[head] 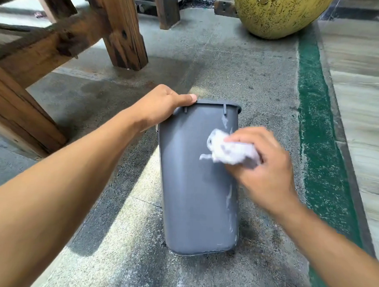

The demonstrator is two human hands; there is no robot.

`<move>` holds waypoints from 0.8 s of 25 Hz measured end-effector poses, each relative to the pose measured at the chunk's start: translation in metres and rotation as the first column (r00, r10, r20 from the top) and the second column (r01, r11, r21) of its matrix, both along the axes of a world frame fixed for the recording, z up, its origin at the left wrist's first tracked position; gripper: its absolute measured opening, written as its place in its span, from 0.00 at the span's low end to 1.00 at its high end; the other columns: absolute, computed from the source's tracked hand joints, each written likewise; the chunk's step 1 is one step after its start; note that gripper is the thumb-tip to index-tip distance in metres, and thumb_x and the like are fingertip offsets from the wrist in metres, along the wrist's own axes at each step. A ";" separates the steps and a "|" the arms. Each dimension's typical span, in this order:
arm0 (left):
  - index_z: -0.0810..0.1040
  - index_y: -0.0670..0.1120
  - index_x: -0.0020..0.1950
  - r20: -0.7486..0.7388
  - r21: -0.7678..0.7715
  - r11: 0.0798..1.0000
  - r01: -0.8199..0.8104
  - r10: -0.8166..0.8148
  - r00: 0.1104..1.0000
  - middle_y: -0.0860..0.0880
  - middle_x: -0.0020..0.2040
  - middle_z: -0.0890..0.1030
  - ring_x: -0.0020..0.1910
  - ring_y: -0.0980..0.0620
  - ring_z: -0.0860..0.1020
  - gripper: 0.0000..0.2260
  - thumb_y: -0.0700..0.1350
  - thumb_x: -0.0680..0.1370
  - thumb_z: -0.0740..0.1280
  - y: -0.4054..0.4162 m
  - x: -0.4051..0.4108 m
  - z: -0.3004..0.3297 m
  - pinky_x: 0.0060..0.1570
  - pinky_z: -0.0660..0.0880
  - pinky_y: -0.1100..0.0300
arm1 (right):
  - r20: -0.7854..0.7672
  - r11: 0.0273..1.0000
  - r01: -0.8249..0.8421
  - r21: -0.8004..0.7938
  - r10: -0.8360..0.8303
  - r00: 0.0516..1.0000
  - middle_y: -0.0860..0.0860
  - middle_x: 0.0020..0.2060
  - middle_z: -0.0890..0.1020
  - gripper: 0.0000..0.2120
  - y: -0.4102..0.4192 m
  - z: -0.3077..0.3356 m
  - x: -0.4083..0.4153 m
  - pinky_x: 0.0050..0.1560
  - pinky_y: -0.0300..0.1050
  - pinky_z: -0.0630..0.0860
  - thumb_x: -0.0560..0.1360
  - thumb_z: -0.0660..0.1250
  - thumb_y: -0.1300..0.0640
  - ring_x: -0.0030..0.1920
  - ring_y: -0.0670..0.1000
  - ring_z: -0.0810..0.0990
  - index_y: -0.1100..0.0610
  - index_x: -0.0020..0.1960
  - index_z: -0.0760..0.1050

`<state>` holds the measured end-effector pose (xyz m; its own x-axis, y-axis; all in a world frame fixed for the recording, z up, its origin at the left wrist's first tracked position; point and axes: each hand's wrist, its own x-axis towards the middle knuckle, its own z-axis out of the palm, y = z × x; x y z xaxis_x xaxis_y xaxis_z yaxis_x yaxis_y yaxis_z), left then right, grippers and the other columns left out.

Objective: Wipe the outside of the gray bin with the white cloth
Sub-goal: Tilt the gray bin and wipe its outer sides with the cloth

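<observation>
Fingers (245, 141) pressing white cloth (231, 152), gray bin (195, 187) beneath

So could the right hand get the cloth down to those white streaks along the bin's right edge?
Probably yes. The right hand already presses the cloth on the bin just above the streaks, with nothing between. The left hand grips the rim on the far side, out of the way.

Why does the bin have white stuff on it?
White smears run down the right edge of the gray bin, near the rim and lower down; what they are is unclear. The bin lies on its side, left hand holding the rim, right hand pressing the cloth on it.
</observation>
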<state>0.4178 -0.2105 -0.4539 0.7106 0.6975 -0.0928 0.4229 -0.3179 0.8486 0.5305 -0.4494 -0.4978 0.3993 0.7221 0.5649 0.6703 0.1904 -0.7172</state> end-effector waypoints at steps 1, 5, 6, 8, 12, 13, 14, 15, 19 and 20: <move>0.78 0.28 0.47 0.002 -0.008 1.000 0.015 -0.015 1.000 0.42 0.38 0.78 0.38 0.49 0.72 0.38 0.67 0.66 0.72 0.000 -0.001 0.000 0.46 0.66 0.54 | -0.045 0.998 0.058 0.011 -0.058 0.997 0.50 0.51 0.80 0.15 0.016 0.002 0.017 0.55 0.51 0.78 0.69 0.78 0.62 0.53 0.51 0.80 0.56 0.54 0.83; 0.77 0.29 0.40 0.030 -0.013 0.998 0.054 -0.053 0.998 0.43 0.36 0.75 0.37 0.49 0.70 0.34 0.64 0.68 0.72 -0.005 -0.003 0.003 0.45 0.64 0.54 | -0.041 0.985 0.166 -0.050 -0.168 0.985 0.52 0.53 0.72 0.14 0.066 0.003 0.055 0.59 0.34 0.72 0.72 0.78 0.58 0.52 0.45 0.74 0.54 0.57 0.83; 0.76 0.31 0.37 0.036 -0.010 0.999 0.049 -0.048 0.998 0.43 0.35 0.72 0.36 0.49 0.68 0.32 0.63 0.69 0.72 -0.007 -0.004 0.003 0.44 0.63 0.53 | -0.001 0.986 0.152 -0.068 -0.152 0.988 0.52 0.53 0.70 0.14 0.071 -0.001 0.056 0.58 0.33 0.71 0.73 0.77 0.57 0.52 0.45 0.73 0.54 0.57 0.83; 0.72 0.35 0.34 0.048 -0.003 0.999 0.035 -0.035 0.998 0.44 0.34 0.68 0.34 0.47 0.62 0.28 0.61 0.73 0.71 -0.008 -0.008 0.002 0.41 0.59 0.52 | 0.035 0.993 0.102 -0.067 -0.100 0.994 0.53 0.52 0.70 0.14 0.076 -0.007 0.055 0.58 0.36 0.72 0.74 0.76 0.57 0.52 0.48 0.74 0.54 0.58 0.83; 0.67 0.43 0.27 0.055 0.025 1.000 0.016 -0.017 0.998 0.50 0.24 0.64 0.26 0.52 0.60 0.26 0.56 0.77 0.70 -0.009 -0.012 0.001 0.30 0.56 0.57 | 0.117 0.999 0.022 -0.049 -0.016 0.993 0.50 0.52 0.71 0.20 0.067 -0.023 0.044 0.58 0.45 0.73 0.73 0.73 0.42 0.53 0.55 0.75 0.55 0.58 0.83; 0.69 0.46 0.26 0.058 0.025 1.000 0.001 -0.003 0.998 0.52 0.23 0.66 0.24 0.54 0.61 0.24 0.55 0.78 0.70 -0.009 -0.011 0.001 0.28 0.57 0.60 | 0.127 0.998 -0.002 -0.065 0.011 0.992 0.50 0.51 0.71 0.21 0.062 -0.028 0.041 0.58 0.49 0.73 0.73 0.72 0.41 0.53 0.57 0.75 0.55 0.58 0.83; 0.70 0.47 0.25 0.064 0.018 1.000 -0.022 0.020 0.998 0.53 0.22 0.67 0.22 0.55 0.62 0.24 0.54 0.78 0.70 -0.008 -0.010 0.000 0.26 0.59 0.62 | 0.131 0.996 -0.028 -0.080 0.038 0.991 0.49 0.51 0.71 0.19 0.056 -0.033 0.037 0.58 0.51 0.74 0.74 0.73 0.43 0.53 0.58 0.75 0.54 0.58 0.83; 0.70 0.48 0.25 0.066 0.016 0.999 -0.045 0.044 0.997 0.53 0.21 0.67 0.20 0.56 0.62 0.24 0.53 0.78 0.70 -0.008 -0.010 0.000 0.24 0.58 0.64 | 0.133 0.994 -0.050 -0.093 0.062 0.989 0.49 0.51 0.71 0.17 0.049 -0.038 0.032 0.58 0.52 0.73 0.74 0.74 0.46 0.53 0.59 0.75 0.54 0.58 0.83; 0.68 0.49 0.25 0.102 0.000 0.995 -0.096 0.096 0.990 0.47 0.25 0.67 0.24 0.53 0.61 0.24 0.54 0.77 0.71 -0.003 -0.013 -0.005 0.26 0.57 0.62 | 0.146 0.976 -0.073 -0.205 0.104 0.984 0.48 0.51 0.71 0.14 0.010 -0.064 0.006 0.57 0.42 0.69 0.70 0.78 0.52 0.53 0.54 0.70 0.51 0.55 0.83; 0.67 0.49 0.24 0.120 -0.008 0.994 -0.107 0.107 0.987 0.47 0.26 0.67 0.25 0.52 0.62 0.24 0.54 0.77 0.72 -0.001 -0.015 -0.007 0.26 0.57 0.61 | 0.127 0.970 -0.089 -0.226 0.120 0.985 0.48 0.51 0.71 0.14 -0.002 -0.070 -0.002 0.57 0.40 0.68 0.69 0.79 0.51 0.53 0.53 0.70 0.51 0.53 0.83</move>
<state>0.4027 -0.2118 -0.4606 0.6379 0.7700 -0.0119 0.3491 -0.2754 0.8957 0.5281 -0.4509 -0.5681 0.2439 0.8678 0.4329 0.7509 0.1135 -0.6506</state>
